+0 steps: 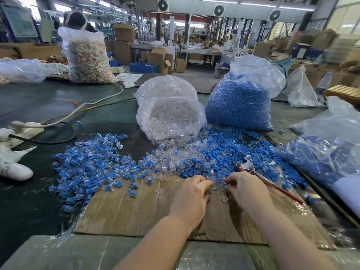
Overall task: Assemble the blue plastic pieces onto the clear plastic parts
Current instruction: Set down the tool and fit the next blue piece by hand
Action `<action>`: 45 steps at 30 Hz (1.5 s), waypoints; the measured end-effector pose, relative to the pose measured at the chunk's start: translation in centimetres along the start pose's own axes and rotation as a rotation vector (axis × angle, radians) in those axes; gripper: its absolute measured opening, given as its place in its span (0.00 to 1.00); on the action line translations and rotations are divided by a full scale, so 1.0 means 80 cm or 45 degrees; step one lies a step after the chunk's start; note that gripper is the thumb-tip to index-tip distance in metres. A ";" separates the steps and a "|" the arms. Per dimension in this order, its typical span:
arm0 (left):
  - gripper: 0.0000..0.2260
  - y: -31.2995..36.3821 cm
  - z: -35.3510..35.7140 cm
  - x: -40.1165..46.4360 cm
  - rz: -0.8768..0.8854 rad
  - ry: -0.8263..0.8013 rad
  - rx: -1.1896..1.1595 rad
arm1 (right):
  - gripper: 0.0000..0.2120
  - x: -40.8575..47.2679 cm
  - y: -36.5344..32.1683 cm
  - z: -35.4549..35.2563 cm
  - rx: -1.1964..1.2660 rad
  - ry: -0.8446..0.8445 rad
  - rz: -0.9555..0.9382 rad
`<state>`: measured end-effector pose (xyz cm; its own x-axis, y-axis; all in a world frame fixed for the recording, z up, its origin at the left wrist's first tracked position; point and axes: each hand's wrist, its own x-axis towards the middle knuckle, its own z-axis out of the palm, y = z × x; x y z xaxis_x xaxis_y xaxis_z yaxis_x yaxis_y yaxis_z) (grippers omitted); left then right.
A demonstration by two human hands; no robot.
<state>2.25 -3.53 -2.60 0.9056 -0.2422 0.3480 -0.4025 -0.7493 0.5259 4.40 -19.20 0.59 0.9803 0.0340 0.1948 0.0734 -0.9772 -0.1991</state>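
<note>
Both hands (214, 189) pinch a clear part (219, 185), orientation indiscernible

A cardboard sheet (136, 211) lies near on the table (39, 106). Assembled pieces (87, 168) are heaped at its left; loose parts (214, 154) spread along its far edge. Behind them stand two bags (171, 108), side by side. Pliers (259, 174) lie right.

Bright daylight from windows, soft shadows, blurred warped edges
</note>
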 end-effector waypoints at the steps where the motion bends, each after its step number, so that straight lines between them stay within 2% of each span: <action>1: 0.16 -0.001 0.000 0.000 -0.011 0.025 -0.014 | 0.07 0.001 -0.002 0.000 0.011 -0.003 0.015; 8: 0.09 -0.002 -0.004 0.000 -0.114 0.099 -0.070 | 0.06 0.006 -0.010 0.006 -0.086 0.000 -0.006; 16: 0.10 -0.011 -0.006 -0.004 -0.130 0.158 -0.045 | 0.04 0.006 -0.010 0.011 -0.141 0.064 -0.004; 20: 0.16 -0.011 -0.002 -0.003 -0.112 0.095 0.087 | 0.08 0.005 -0.009 0.011 -0.124 0.102 0.049; 23: 0.14 -0.010 -0.001 -0.001 -0.107 0.049 0.100 | 0.07 0.002 -0.012 0.007 -0.079 0.156 0.053; 30: 0.13 -0.011 0.000 -0.007 -0.062 0.125 0.056 | 0.06 -0.012 -0.047 0.003 0.321 0.372 -0.032; 33: 0.16 -0.009 -0.001 -0.008 0.004 0.071 0.119 | 0.07 -0.018 -0.059 0.008 0.495 0.407 0.026; 38: 0.10 -0.007 -0.001 -0.007 0.049 -0.002 0.183 | 0.07 -0.018 -0.056 0.007 0.629 0.414 0.103; 41: 0.09 -0.009 -0.001 -0.008 0.001 0.104 0.098 | 0.06 -0.019 -0.055 0.008 0.690 0.389 0.106; 45: 0.07 -0.014 -0.012 -0.009 -0.184 0.312 -0.066 | 0.06 -0.021 -0.065 0.019 0.757 0.308 0.079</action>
<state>1.91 -1.93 -2.71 0.8974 0.0256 0.4406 -0.2837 -0.7313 0.6203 2.61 -13.84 -0.19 0.9220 -0.1348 0.3631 0.1752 -0.6908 -0.7015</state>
